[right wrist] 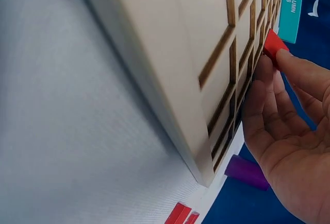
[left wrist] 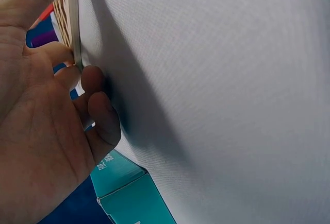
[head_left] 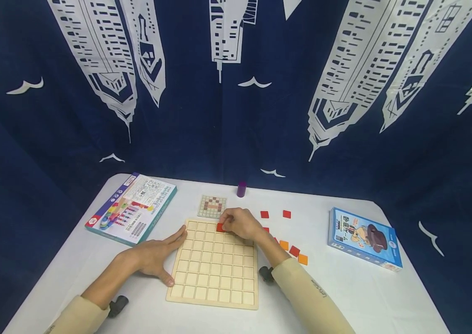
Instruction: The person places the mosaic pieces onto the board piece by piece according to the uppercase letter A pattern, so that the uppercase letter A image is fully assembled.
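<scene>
A pale wooden grid board (head_left: 214,267) lies on the white table, its squares recessed. At its far edge my right hand (head_left: 242,223) pinches a red square tile (right wrist: 274,44) between thumb and fingers, over the top row of cells. In the right wrist view the tile is tilted against the grid. My left hand (head_left: 155,258) rests along the board's left edge with fingers spread, thumb near the lower left and fingertips near the upper left corner. Beyond the board lies a small pattern card (head_left: 212,207) with a coloured grid picture.
Loose red tiles (head_left: 287,214) and orange tiles (head_left: 303,259) are scattered right of the board, some partly behind my right arm. A purple cylinder (head_left: 241,189) stands at the back. A teal-edged game box (head_left: 131,208) lies left, a blue game box (head_left: 364,238) right.
</scene>
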{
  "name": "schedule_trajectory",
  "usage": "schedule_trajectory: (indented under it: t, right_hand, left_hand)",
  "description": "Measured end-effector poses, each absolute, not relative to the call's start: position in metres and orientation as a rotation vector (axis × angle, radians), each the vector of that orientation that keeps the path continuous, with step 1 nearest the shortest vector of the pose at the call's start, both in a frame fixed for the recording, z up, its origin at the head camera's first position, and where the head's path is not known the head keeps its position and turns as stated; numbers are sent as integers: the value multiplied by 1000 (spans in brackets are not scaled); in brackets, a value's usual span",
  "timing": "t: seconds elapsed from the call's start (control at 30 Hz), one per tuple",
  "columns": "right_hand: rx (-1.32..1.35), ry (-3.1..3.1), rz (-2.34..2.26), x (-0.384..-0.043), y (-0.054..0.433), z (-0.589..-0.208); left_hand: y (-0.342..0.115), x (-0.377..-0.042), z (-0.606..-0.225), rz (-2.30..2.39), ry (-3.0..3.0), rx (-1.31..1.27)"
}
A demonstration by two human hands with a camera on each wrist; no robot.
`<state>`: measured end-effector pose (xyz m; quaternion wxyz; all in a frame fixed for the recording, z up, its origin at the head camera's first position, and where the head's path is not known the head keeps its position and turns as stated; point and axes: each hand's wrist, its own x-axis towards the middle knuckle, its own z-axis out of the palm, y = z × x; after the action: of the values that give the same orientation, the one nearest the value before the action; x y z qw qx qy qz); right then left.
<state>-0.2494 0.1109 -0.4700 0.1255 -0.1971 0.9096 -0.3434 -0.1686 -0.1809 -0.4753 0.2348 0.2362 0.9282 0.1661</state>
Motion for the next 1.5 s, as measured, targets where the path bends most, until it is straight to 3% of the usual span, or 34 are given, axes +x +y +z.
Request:
schedule_trajectory:
  t: [1.5]
  right_hand:
    - [-644,2733,-860,-249,106,-472]
  left_hand:
    - [-180,-167,-474,456,2534,662]
